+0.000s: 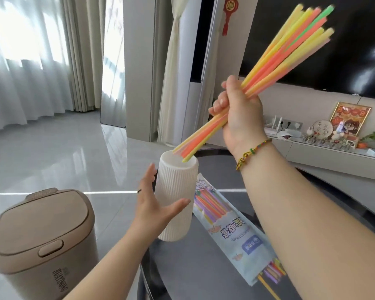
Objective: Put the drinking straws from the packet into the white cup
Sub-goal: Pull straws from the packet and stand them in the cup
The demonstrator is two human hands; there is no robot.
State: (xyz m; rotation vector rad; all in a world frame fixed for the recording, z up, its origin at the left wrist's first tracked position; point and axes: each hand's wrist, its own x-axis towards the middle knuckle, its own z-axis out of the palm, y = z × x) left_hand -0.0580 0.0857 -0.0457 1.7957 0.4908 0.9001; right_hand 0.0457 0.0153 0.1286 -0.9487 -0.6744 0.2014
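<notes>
A tall ribbed white cup [178, 191] stands on the dark round table [204, 267]. My left hand [154, 204] touches its left side, with fingers straight and the thumb across its front. My right hand [238, 118] grips a bundle of several yellow, orange and green straws [288, 55], tilted up to the right. Their lower ends dip into the cup's mouth. The light blue straw packet [232, 232] lies on the table right of the cup, with more coloured straws showing inside and poking from its near end.
A beige lidded bin [41, 241] stands on the glossy floor left of the table. Behind are curtains, a dark TV screen [325, 66] and a low white cabinet [333, 152] with ornaments and a plant.
</notes>
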